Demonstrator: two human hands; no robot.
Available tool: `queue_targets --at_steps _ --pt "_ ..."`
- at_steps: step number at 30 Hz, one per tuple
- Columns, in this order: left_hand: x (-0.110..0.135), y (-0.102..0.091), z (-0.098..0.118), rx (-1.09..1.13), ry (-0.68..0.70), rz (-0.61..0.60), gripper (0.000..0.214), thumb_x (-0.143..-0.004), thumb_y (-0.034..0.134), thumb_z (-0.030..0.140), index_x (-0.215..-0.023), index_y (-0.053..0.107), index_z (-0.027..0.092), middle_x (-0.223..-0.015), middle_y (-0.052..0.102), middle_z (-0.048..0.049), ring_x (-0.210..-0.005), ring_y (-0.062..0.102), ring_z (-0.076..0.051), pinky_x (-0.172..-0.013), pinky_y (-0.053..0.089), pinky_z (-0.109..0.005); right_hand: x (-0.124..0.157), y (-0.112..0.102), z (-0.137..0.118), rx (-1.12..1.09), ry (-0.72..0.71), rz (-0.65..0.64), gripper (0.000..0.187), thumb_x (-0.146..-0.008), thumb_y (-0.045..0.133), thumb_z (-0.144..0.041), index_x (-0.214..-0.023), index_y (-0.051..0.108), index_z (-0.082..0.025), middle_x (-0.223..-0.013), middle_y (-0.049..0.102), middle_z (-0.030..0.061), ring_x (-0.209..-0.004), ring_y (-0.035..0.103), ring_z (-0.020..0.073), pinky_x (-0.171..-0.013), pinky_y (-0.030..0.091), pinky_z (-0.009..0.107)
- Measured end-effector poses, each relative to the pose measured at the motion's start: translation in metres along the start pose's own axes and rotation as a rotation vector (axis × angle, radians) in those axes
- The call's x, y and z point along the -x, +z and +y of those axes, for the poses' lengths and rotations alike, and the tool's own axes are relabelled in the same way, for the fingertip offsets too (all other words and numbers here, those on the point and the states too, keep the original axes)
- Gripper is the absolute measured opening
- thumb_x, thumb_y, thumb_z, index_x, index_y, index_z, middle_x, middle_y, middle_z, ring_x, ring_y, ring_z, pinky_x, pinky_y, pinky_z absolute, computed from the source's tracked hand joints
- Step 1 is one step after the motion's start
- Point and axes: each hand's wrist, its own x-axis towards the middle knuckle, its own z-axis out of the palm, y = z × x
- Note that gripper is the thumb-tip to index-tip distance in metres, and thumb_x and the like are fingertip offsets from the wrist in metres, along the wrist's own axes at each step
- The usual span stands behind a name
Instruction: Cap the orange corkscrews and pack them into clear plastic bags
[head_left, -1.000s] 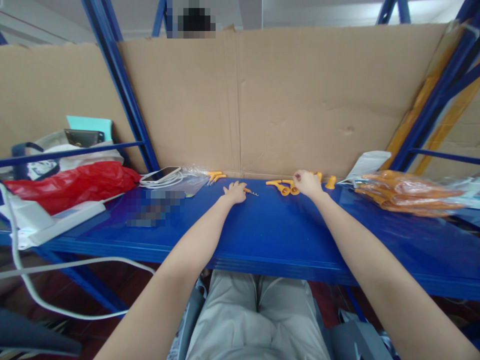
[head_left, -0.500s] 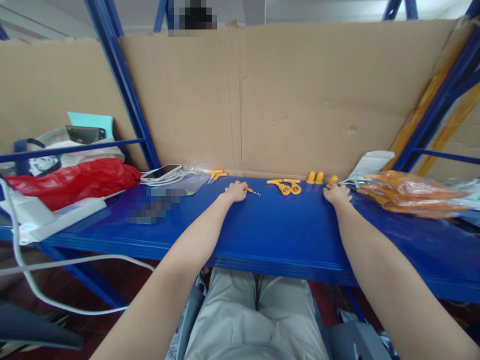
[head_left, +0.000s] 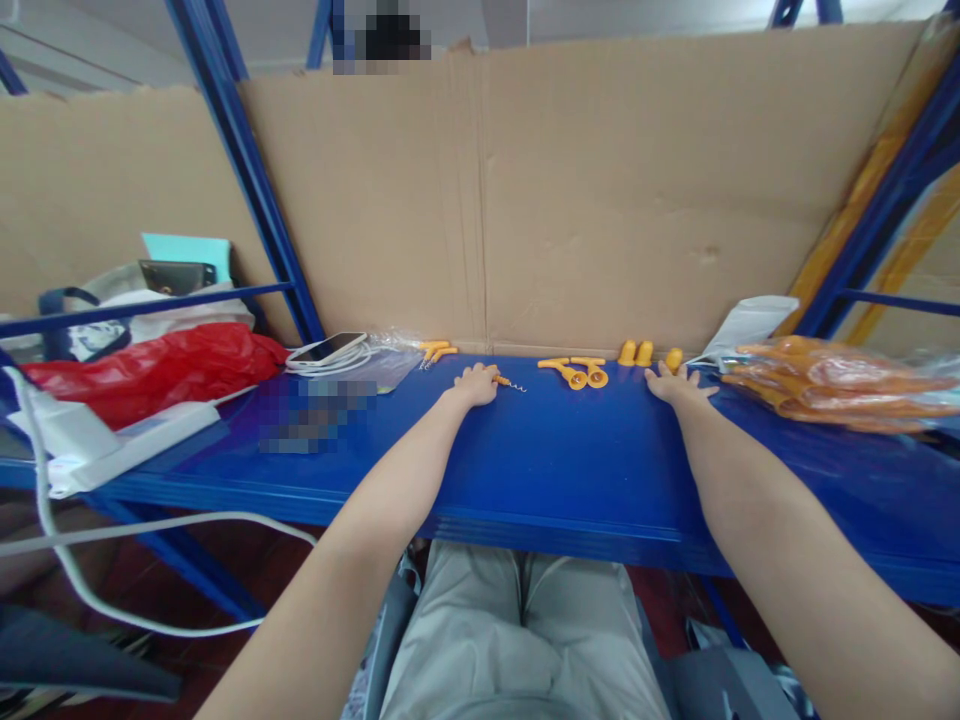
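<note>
My left hand (head_left: 475,384) is closed round the orange handle of a small corkscrew (head_left: 513,384), whose metal spiral points right, low over the blue tabletop. Spread fingers show on my right hand (head_left: 679,382), which lies at the foot of an orange cup-shaped piece (head_left: 674,357). That piece stands upright just beyond the fingertips; whether they touch it I cannot tell. Two more such cups (head_left: 635,352) stand to its left. Between my hands lie orange funnel-ended parts (head_left: 585,376) with thin stems. Farther left, more orange-handled corkscrews (head_left: 436,352) rest near the cardboard.
A cardboard wall (head_left: 600,200) closes off the back of the blue table (head_left: 562,470). Orange pieces in clear plastic bags (head_left: 840,385) lie at right. At left are a phone (head_left: 341,347) with a white cable, a red bag (head_left: 172,370) and a white power strip (head_left: 139,450).
My right hand's fingers have spread and come off the orange cup, which now stands in fuller view. My left hand still holds the corkscrew in much the same place. The view has shifted slightly.
</note>
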Motion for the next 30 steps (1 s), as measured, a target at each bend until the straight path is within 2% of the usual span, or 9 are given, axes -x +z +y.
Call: queue_targets --at_steps 6,11,15,17,20,22,26,30 --pt "-0.001 0.001 -0.001 0.005 0.008 0.015 0.044 -0.095 0.037 0.03 -0.137 0.048 0.032 -0.144 0.044 -0.0087 -0.131 0.044 -0.03 -0.104 0.04 -0.048 -0.011 0.004 0.006 -0.099 -0.062 0.097 0.057 -0.094 0.035 -0.046 -0.145 0.045 -0.024 -0.153 0.033 0.0205 -0.143 0.021 0.0413 -0.099 0.021 0.077" --pt "-0.002 -0.001 -0.001 -0.029 0.035 0.056 0.043 -0.093 0.04 0.025 -0.132 0.057 0.031 -0.136 0.053 -0.0093 -0.127 0.049 -0.029 -0.104 0.041 -0.046 0.001 -0.002 0.005 -0.182 -0.078 0.252 0.052 -0.093 0.037 -0.041 -0.14 0.049 -0.02 -0.141 0.046 0.0215 -0.134 0.036 0.0389 -0.101 0.027 0.069" --pt "-0.003 -0.005 -0.003 0.005 0.086 0.101 0.038 -0.09 0.048 0.023 -0.124 0.065 0.024 -0.127 0.062 -0.0091 -0.121 0.056 -0.024 -0.104 0.042 -0.032 0.013 -0.01 0.0 -0.238 -0.034 0.366 0.043 -0.094 0.038 -0.034 -0.131 0.054 -0.019 -0.125 0.055 0.0192 -0.118 0.053 0.0335 -0.099 0.033 0.06" --pt "-0.002 -0.008 -0.002 0.054 0.11 0.085 0.034 -0.088 0.053 0.025 -0.118 0.068 0.02 -0.12 0.068 -0.0085 -0.115 0.06 -0.022 -0.099 0.045 -0.027 0.015 -0.013 -0.001 -0.263 -0.021 0.402 0.037 -0.093 0.039 -0.03 -0.124 0.057 -0.02 -0.117 0.057 0.0167 -0.112 0.055 0.0317 -0.096 0.037 0.056" --pt "0.002 -0.014 -0.001 0.12 0.102 0.029 0.03 -0.085 0.057 0.026 -0.111 0.069 0.018 -0.103 0.074 -0.0074 -0.099 0.067 -0.021 -0.086 0.05 -0.025 0.014 -0.016 -0.003 -0.282 -0.046 0.448 0.032 -0.091 0.041 -0.025 -0.117 0.059 -0.019 -0.113 0.057 0.0149 -0.109 0.056 0.0309 -0.092 0.04 0.051" --pt "0.006 -0.016 0.001 0.14 0.093 0.02 0.026 -0.084 0.058 0.025 -0.106 0.069 0.018 -0.096 0.076 -0.0061 -0.091 0.069 -0.019 -0.08 0.051 -0.024 0.013 -0.018 -0.006 -0.278 -0.11 0.48 0.031 -0.09 0.041 -0.022 -0.115 0.058 -0.019 -0.114 0.055 0.0147 -0.107 0.056 0.0298 -0.09 0.043 0.047" --pt "0.009 -0.017 0.002 0.143 0.091 0.048 0.02 -0.084 0.058 0.024 -0.101 0.067 0.018 -0.093 0.076 -0.0052 -0.087 0.07 -0.018 -0.076 0.05 -0.022 0.014 -0.023 -0.022 -0.266 -0.346 0.515 0.03 -0.087 0.043 -0.016 -0.116 0.054 -0.018 -0.118 0.056 0.0137 -0.11 0.056 0.0266 -0.091 0.044 0.04" --pt "0.01 -0.017 0.003 0.15 0.043 0.08 0.018 -0.085 0.058 0.024 -0.102 0.064 0.019 -0.088 0.075 -0.0046 -0.082 0.07 -0.017 -0.073 0.051 -0.022 0.018 -0.022 -0.046 -0.275 -0.554 0.426 0.041 -0.084 0.049 -0.015 -0.124 0.048 -0.018 -0.122 0.06 0.0129 -0.11 0.059 0.0264 -0.093 0.046 0.04"
